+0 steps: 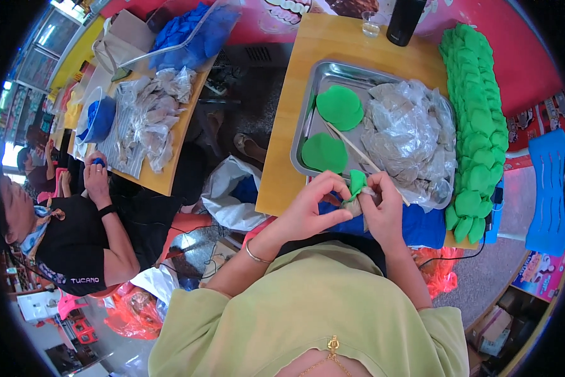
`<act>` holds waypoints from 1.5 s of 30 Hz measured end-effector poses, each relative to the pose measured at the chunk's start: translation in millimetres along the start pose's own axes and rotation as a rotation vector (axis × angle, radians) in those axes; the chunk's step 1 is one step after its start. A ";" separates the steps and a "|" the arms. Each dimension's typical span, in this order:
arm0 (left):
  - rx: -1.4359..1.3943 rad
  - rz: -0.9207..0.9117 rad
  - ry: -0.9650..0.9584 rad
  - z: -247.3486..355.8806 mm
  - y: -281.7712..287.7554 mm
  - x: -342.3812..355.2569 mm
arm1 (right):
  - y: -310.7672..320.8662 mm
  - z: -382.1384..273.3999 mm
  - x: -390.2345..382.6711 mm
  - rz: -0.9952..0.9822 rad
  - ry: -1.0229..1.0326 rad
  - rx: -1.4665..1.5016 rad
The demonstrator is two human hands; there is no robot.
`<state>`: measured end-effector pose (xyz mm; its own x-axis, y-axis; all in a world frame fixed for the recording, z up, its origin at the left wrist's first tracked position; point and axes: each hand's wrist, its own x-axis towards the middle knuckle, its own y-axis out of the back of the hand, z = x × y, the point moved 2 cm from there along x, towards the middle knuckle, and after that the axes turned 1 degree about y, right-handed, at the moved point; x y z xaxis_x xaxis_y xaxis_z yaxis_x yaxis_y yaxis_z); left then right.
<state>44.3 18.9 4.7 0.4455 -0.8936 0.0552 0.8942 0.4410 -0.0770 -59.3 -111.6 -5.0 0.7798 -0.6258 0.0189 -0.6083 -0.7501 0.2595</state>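
Note:
My left hand [317, 207] and my right hand [383, 208] meet in front of my chest, by the tray's near edge. Between them they pinch a folded green piece [358, 180], gathered around a small beige lump [353, 207]. Just beyond, a metal tray [302, 122] holds flat green discs [339, 108], in two groups, one nearer me [324, 153]. Across the tray slants a thin wooden stick [351, 146]. Clear plastic bags [403, 129] with beige-grey contents fill its right side. What the discs are made of I cannot tell.
A long stack of overlapping green pieces [475, 125] lines the wooden table's [282, 125] right side. At the back stand a dark bottle [407, 22] and a clear cup [371, 25]. Leftward, another person [84, 239] sits at a second table [185, 113] with blue pieces and plastic bags.

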 end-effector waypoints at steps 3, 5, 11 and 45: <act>0.021 -0.018 -0.047 -4.8 0.0 -0.8 | 2.5 1.3 0.8 -0.011 0.012 0.021; 0.087 0.008 0.005 0.1 -4.0 0.5 | 3.5 -0.4 0.3 -0.012 0.015 -0.022; 0.103 0.142 0.013 -12.6 -4.5 1.9 | 1.3 -5.0 -1.2 -0.166 -0.061 0.271; 0.157 0.181 0.053 -13.6 4.1 7.2 | 6.4 8.4 -3.8 -0.167 0.068 0.202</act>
<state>50.5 13.1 -8.8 0.5998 -0.8002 0.0021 0.7979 0.5982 0.0746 -67.4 -115.8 -11.6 0.8759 -0.4790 0.0584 -0.4821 -0.8736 0.0662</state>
